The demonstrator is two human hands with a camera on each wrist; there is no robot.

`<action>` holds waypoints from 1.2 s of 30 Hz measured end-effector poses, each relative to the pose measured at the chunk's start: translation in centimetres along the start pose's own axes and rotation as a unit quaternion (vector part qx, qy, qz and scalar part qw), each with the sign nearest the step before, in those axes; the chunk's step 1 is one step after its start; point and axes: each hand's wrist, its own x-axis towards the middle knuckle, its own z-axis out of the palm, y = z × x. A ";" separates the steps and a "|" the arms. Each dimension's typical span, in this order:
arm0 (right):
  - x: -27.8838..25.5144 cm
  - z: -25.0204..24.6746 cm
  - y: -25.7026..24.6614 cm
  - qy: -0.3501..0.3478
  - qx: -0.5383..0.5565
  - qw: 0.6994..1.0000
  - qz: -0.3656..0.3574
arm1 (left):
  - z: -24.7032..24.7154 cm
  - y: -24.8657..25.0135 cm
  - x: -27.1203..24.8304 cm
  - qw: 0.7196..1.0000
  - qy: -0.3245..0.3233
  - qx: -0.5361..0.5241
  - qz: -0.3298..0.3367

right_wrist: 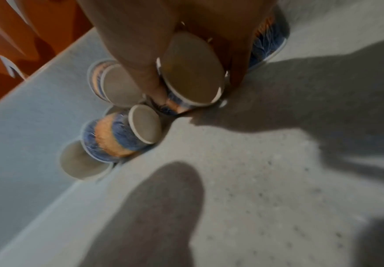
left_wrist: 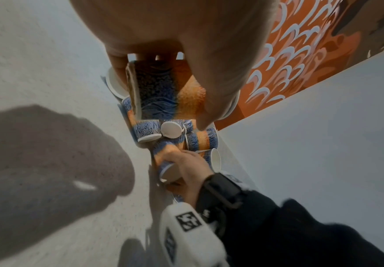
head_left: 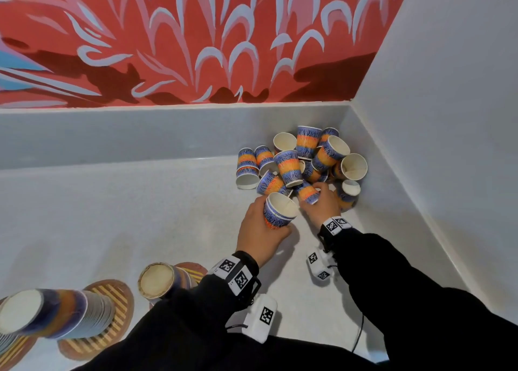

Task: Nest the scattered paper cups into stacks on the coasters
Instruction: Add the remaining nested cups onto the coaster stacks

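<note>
Several blue-and-orange paper cups lie in a loose pile (head_left: 302, 160) in the far right corner of the counter. My left hand (head_left: 263, 225) grips a short nested stack of cups (head_left: 279, 211) (left_wrist: 154, 94), mouth tilted up toward the pile. Just to its right, my right hand (head_left: 319, 202) (left_wrist: 186, 168) curls round one lying cup (head_left: 308, 192) (right_wrist: 191, 72) at the pile's near edge. Two tall cup stacks (head_left: 56, 317) (head_left: 162, 281) stand on striped round coasters (head_left: 112, 295) at the near left.
The grey counter (head_left: 112, 216) ends at a low backsplash (head_left: 140, 135) under a red patterned wall (head_left: 196, 34). A plain white side wall (head_left: 448, 118) closes off the right, boxing the pile into the corner. A third coaster (head_left: 11, 348) shows at the lower left edge.
</note>
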 end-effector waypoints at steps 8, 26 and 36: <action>-6.6 -9.6 -2.9 -0.031 0.046 0.978 -0.203 | -0.5 1.6 -1.2 0.993 -0.016 0.114 -0.002; -19.5 -11.9 -14.6 -0.148 0.050 0.876 -0.456 | -6.6 9.0 -9.0 0.970 -0.004 0.175 0.170; -25.1 -7.6 -21.1 -0.120 0.228 0.857 -0.447 | -17.8 9.9 -14.6 0.975 0.039 0.166 0.144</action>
